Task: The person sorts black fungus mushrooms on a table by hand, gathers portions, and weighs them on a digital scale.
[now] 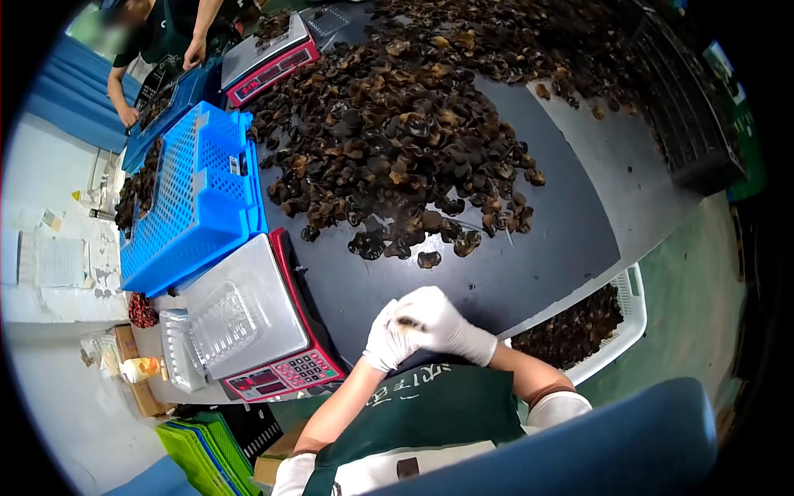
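My left hand and my right hand, both in white gloves, meet at the near edge of the dark table. Their fingers are closed together around a small dark piece that shows between them, perhaps a mushroom piece. Beyond them spreads a large heap of dark brown, ear-shaped mushrooms, with a single piece lying nearest my hands. To the left, a red scale bears a clear plastic tray on its metal plate.
A blue crate stands at the left, and a second red scale behind it. A co-worker's hands are at the upper left. A white basket of dark pieces sits below the table's right edge. A black crate is at the right.
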### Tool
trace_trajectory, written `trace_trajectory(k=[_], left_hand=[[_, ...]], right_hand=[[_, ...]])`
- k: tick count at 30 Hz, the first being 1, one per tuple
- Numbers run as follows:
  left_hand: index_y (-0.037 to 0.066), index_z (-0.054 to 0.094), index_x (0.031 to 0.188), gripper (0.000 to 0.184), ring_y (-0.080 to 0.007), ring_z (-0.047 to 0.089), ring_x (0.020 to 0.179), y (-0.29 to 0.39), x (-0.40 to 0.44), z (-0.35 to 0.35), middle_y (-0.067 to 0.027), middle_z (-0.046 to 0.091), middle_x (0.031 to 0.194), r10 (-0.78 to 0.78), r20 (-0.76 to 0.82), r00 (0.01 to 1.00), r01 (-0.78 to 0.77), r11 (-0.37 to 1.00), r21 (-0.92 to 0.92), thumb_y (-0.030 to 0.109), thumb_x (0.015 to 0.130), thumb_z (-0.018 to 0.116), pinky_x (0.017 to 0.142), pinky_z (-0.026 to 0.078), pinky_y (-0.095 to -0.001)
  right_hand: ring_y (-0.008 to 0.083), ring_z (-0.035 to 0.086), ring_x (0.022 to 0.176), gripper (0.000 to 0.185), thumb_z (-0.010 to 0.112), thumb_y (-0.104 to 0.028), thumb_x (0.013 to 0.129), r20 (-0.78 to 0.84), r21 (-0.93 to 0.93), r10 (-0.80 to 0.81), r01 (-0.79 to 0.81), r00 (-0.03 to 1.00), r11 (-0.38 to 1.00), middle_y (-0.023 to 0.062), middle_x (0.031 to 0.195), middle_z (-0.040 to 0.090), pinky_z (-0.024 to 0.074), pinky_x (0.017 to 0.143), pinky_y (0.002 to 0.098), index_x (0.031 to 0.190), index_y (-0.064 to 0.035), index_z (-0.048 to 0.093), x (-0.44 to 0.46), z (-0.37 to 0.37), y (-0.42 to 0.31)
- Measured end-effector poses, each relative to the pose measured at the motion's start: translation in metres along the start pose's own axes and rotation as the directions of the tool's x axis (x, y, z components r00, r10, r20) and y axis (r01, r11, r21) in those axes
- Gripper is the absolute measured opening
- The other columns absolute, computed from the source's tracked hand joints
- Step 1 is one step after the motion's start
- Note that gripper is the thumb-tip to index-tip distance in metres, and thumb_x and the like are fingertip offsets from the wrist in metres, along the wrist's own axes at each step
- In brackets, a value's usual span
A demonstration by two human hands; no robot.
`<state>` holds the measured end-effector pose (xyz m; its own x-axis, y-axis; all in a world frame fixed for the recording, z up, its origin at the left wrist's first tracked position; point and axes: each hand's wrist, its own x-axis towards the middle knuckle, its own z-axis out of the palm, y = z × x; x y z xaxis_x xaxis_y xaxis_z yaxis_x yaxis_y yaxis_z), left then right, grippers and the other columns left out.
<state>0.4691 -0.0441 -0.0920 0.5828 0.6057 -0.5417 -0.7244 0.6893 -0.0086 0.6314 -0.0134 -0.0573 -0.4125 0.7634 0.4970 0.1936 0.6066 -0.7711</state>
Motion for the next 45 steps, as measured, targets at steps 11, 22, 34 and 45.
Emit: trace_trajectory(k=[11, 22, 34, 45], left_hand=[[0.002, 0.058, 0.104, 0.023, -0.0180, 0.044, 0.069, 0.031, -0.060, 0.039, -0.0120, 0.052, 0.089, 0.052, 0.069, 0.996, -0.045, 0.994, -0.097, 0.024, 0.098, 0.054, 0.048, 0.039, -0.0275], [0.001, 0.060, 0.098, 0.009, -0.0168, 0.055, 0.083, 0.213, -0.219, -0.023, -0.0064, 0.056, 0.094, 0.881, 0.434, 0.190, 0.236, -0.470, 0.851, 0.002, 0.089, 0.058, 0.079, 0.045, -0.0282], [0.004, 0.064, 0.121, 0.038, -0.0389, 0.054, 0.121, 0.114, -0.161, 0.084, -0.0224, 0.054, 0.134, 0.611, 0.711, 0.349, 0.211, -0.790, 0.575, 0.013, 0.084, 0.068, 0.101, 0.045, -0.0454], [0.007, 0.064, 0.117, 0.038, -0.0338, 0.057, 0.108, 0.002, 0.009, 0.055, -0.0154, 0.059, 0.119, 0.160, 0.705, 0.691, -0.369, -0.761, 0.534, 0.016, 0.081, 0.070, 0.093, 0.048, -0.0418]], right_hand=[[0.0243, 0.055, 0.081, 0.018, 0.070, -0.016, 0.079, -0.042, -0.606, 0.123, -0.123, 0.992, 0.786, 0.0034, 0.086, 0.058, 0.0421, 0.072, 0.0374, 0.097, -0.0152, 0.070, 0.059, -0.026, 0.082], [0.0215, 0.064, 0.076, 0.009, 0.069, -0.006, 0.082, -0.267, -0.109, 0.402, -0.442, 0.876, 0.890, 0.0072, 0.083, 0.067, 0.0500, 0.071, 0.0303, 0.091, -0.0033, 0.068, 0.036, -0.038, 0.077], [0.0093, 0.060, 0.077, 0.012, 0.065, -0.006, 0.090, -0.174, 0.624, 0.854, -0.615, 0.491, 0.481, 0.0031, 0.088, 0.068, 0.0487, 0.074, 0.0230, 0.101, -0.0007, 0.069, -0.042, -0.068, 0.005], [0.0214, 0.063, 0.086, 0.024, 0.062, -0.018, 0.087, -0.641, -0.512, 0.683, -0.858, 0.349, -0.042, 0.0109, 0.096, 0.070, 0.0484, 0.078, 0.0319, 0.101, -0.0030, 0.074, -0.247, -0.226, -0.044]])
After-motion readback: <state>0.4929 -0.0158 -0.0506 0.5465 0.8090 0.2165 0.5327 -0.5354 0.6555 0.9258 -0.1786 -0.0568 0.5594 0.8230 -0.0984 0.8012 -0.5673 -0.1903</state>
